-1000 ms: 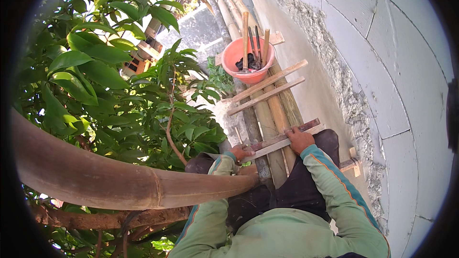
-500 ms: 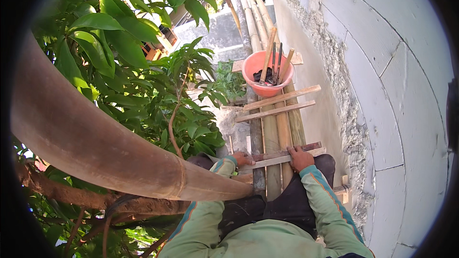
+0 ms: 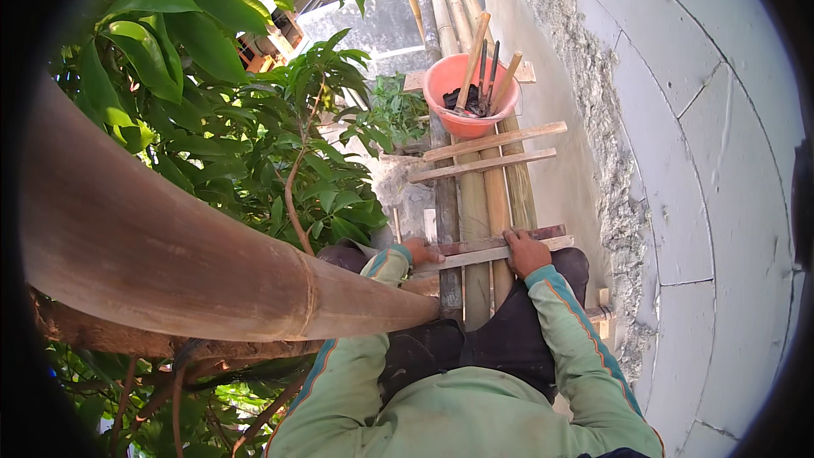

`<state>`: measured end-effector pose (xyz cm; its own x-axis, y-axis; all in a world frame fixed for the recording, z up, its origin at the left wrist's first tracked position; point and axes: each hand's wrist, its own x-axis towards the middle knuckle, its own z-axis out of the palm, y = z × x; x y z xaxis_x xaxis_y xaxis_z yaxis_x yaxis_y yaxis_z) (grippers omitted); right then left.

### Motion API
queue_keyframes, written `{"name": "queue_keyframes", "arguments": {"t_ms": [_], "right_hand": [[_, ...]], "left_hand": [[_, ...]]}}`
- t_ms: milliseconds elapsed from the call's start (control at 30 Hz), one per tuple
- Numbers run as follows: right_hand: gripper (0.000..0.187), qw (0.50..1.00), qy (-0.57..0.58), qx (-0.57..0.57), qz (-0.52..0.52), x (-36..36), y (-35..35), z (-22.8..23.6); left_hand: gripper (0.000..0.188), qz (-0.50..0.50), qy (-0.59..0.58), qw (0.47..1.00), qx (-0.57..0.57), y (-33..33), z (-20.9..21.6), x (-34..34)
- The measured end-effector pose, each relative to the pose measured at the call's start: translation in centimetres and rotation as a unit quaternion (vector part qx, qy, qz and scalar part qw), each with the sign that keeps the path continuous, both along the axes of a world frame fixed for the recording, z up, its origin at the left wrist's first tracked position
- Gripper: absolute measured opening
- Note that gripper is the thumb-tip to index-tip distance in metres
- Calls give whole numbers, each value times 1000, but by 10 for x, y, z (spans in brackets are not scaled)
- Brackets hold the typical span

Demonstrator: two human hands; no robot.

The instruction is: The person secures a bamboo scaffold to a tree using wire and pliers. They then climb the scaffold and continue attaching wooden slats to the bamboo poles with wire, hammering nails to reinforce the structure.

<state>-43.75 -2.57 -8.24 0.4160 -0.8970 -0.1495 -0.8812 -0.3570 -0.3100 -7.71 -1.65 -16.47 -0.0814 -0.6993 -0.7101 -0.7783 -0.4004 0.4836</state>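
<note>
Two wooden strips lie side by side across the bamboo poles (image 3: 475,288) just beyond my knees. One is a pale strip (image 3: 475,254); the other is a darker reddish-brown strip (image 3: 479,242). My left hand (image 3: 420,251) is closed around their left end, its fingers partly behind a bamboo upright. Toward the right end, my right hand (image 3: 527,255) grips the pair, knuckles up and thumb side inward. Farther off, two more light wooden strips (image 3: 500,140) rest crosswise on the poles, apart from my hands.
A pink bucket (image 3: 440,82) with wooden-handled tools and dark material stands on the poles ahead. A thick bamboo pole (image 3: 170,246) slants close by on my left, before leafy branches (image 3: 212,144). A pale block wall (image 3: 678,161) with rough mortar rises at my right.
The whole scene sits slightly higher in the picture as my view tilts down. Both hands keep their hold on the strips, with little visible movement of their own.
</note>
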Motion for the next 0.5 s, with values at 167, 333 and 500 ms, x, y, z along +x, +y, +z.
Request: {"name": "queue_keyframes", "arguments": {"t_ms": [167, 333, 500], "right_hand": [[52, 999, 34, 19, 14, -5, -8, -5], [60, 999, 33, 31, 22, -2, -5, 3], [63, 999, 25, 19, 28, 1, -4, 2]], "left_hand": [[94, -12, -26, 999, 28, -4, 30, -16], [94, 3, -35, 999, 27, -1, 39, -14], [93, -9, -24, 1000, 17, -1, 25, -8]]}}
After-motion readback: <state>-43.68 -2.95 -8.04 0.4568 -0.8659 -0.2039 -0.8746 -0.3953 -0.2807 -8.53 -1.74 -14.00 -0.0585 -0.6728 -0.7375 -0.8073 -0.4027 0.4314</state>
